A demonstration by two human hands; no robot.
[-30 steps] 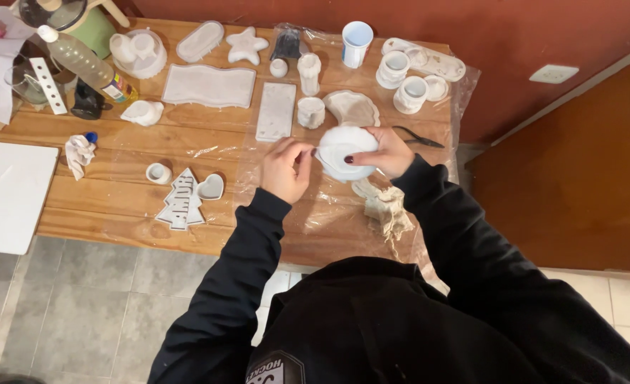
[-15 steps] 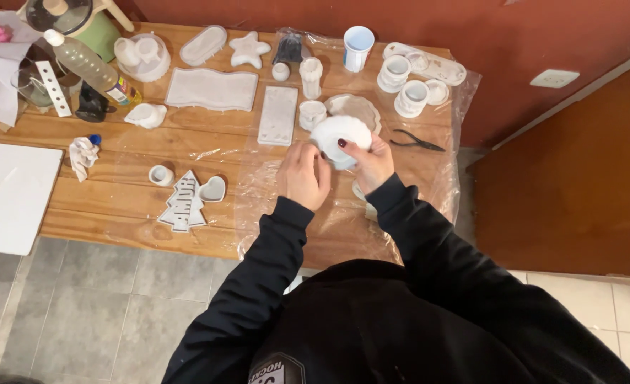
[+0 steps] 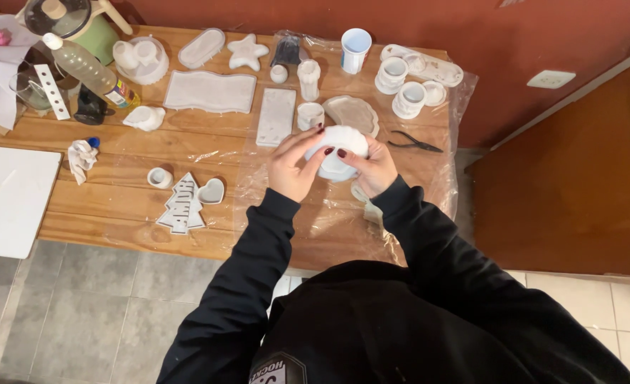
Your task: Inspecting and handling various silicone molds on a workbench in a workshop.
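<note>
A round white scalloped plaster piece in its mould [image 3: 335, 151] is held up over the wooden table [image 3: 116, 206] between both hands. My left hand [image 3: 293, 165] grips its left rim with the fingertips on top. On the right side my right hand [image 3: 372, 165] holds the other rim, thumb across the piece. Both arms wear black sleeves. Clear plastic sheet [image 3: 308, 213] lies on the table under the hands.
White plaster casts and moulds lie around: a tree shape [image 3: 182, 206], a heart [image 3: 211, 190], a star [image 3: 247, 52], a wavy tray [image 3: 210, 91], a flat rectangle [image 3: 276, 116], several small cups [image 3: 408, 98]. Black pliers [image 3: 414, 143], a bottle [image 3: 87, 70], a white board [image 3: 6, 199].
Both hands have lifted the white piece slightly and turned it, with the left hand moving in closer onto its rim. The camera view has shifted a little.
</note>
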